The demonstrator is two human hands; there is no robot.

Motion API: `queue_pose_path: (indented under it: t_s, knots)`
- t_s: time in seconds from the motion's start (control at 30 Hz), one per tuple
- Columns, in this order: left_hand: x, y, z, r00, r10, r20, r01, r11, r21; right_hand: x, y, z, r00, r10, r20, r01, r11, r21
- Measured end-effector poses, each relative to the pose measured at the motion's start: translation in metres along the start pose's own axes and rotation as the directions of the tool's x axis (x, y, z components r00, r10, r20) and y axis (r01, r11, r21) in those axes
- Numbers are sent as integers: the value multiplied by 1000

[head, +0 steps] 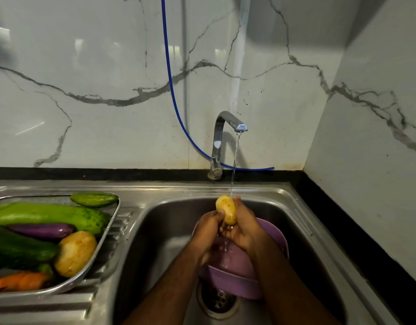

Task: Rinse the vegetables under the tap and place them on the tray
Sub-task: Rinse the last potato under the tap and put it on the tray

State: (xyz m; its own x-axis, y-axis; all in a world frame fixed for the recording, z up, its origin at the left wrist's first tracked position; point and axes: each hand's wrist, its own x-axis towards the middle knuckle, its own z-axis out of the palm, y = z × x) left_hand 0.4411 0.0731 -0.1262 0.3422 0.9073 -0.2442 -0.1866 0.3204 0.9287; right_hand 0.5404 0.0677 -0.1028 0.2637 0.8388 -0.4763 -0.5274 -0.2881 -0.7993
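A yellow potato (226,209) is held over the sink under the running tap (228,127); the water stream lands on its top end. My left hand (208,227) grips it from the left and my right hand (243,225) grips it from the right. A steel tray (113,228) on the drainboard at the left holds another potato (75,253), a purple eggplant (41,230), green cucumbers (94,199), a long pale green gourd (49,215) and a carrot (19,281).
A purple plastic bowl (272,238) lies in the steel sink (160,231) under my hands, above the drain (217,299). A blue hose (171,90) runs down the marble wall behind the tap. A black counter edge borders the sink on the right.
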Motion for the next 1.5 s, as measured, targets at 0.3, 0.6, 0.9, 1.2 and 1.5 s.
queue_pose_path:
  t_s: [0.3, 0.6, 0.9, 1.2, 1.5]
  knots:
    - [8, 1, -2, 999, 5, -49, -5, 1000, -16, -1, -2, -10, 955, -38, 293, 76, 990, -123]
    - [5, 1, 0, 999, -13, -35, 13, 1000, 16, 4, 4, -2, 980, -159, 117, 184, 949, -258]
    - [8, 2, -12, 960, 274, 55, -278, 957, 87, 6, -7, -11, 976, -197, 90, 216, 893, -394]
    - [5, 1, -12, 951, 299, 82, -305, 949, 76, -1, -9, -10, 958, -219, 185, 278, 866, -415]
    - [6, -1, -9, 965, 255, 57, -257, 966, 26, 4, -10, -14, 950, -271, 157, 313, 792, -524]
